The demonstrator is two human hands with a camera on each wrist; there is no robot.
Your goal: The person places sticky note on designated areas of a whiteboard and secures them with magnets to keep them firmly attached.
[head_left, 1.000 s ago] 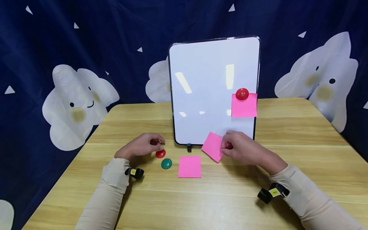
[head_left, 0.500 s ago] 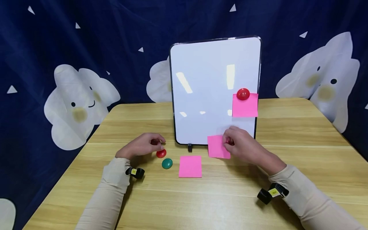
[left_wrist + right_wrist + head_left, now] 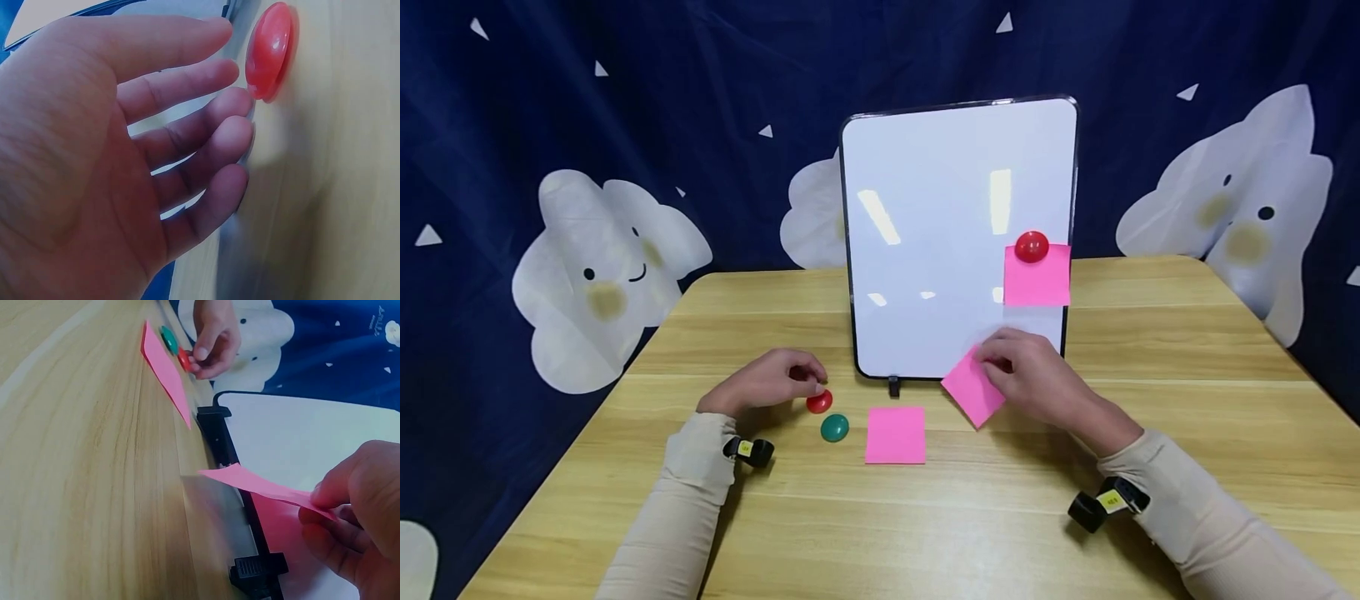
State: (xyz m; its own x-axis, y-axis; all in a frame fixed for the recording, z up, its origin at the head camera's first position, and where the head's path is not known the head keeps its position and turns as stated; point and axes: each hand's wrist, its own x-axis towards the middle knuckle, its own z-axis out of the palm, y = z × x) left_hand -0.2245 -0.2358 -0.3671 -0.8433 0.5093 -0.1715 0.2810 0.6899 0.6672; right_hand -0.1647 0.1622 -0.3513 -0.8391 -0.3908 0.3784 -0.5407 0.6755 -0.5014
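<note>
Blue curtain [image 3: 880, 50], white clouds, far side. Wood table [image 3: 865, 533] nearer. Whiteboard [image 3: 925, 208] upright at table's far side, a bit R of ctr. R hand [image 3: 1033, 371] at board's lower R: thumb + fingertips clamped on held note [image 3: 973, 396]. L hand [image 3: 767, 379] low over table, L of board: fingers loosely bent, gaps betw. them, no grip. Held note: in front of board's bottom edge, tilted. Chg: approx. square-on half a sec ago, now a diamond. My read: angle not settled, note not fixed yet. Board note [image 3: 1037, 285] on board's R side, under upper red disc [image 3: 1032, 247]. Table note [image 3: 896, 435] flat, near side of board. Lower red disc [image 3: 819, 402] by L fingertips; contact, can't tell. Green disc [image 3: 834, 427] just beside, nearer.
</note>
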